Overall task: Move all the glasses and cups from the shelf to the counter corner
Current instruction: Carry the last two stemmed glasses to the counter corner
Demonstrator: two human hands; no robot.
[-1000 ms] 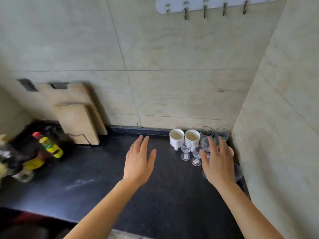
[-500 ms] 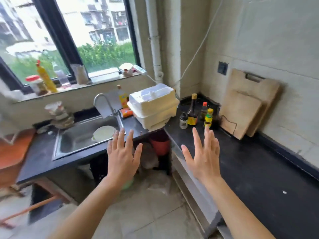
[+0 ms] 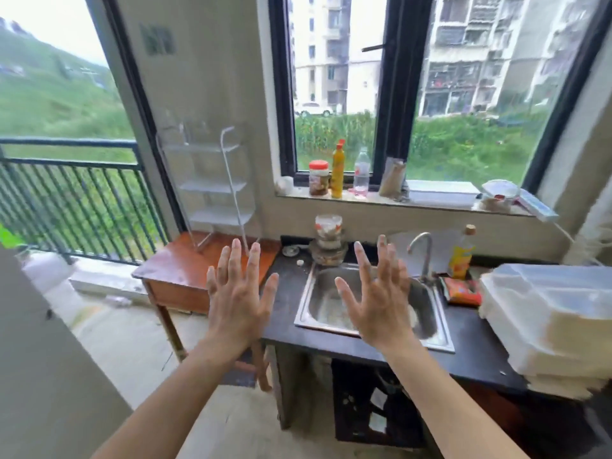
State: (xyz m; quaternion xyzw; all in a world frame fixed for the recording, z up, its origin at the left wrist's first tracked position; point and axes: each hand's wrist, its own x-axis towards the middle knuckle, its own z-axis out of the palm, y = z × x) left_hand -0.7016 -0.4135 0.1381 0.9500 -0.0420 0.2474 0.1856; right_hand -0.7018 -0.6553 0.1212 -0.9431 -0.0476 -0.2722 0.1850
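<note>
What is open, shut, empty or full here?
Left hand: open, fingers spread, holding nothing.
Right hand: open, fingers spread, holding nothing.
White rack: upright on the wooden table, no glasses visible.
Red-lidded jar: lid on.
Yellow bottle: capped, upright.
Faucet: no water seen running.

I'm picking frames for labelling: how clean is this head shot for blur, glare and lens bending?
Head view: the white wire shelf rack and stacked white foam boxes look smeared; the left hand and right hand are sharper. Head view: daylight blows out the sky beyond the black window frame, whose bars lean from wide-angle distortion.
</note>
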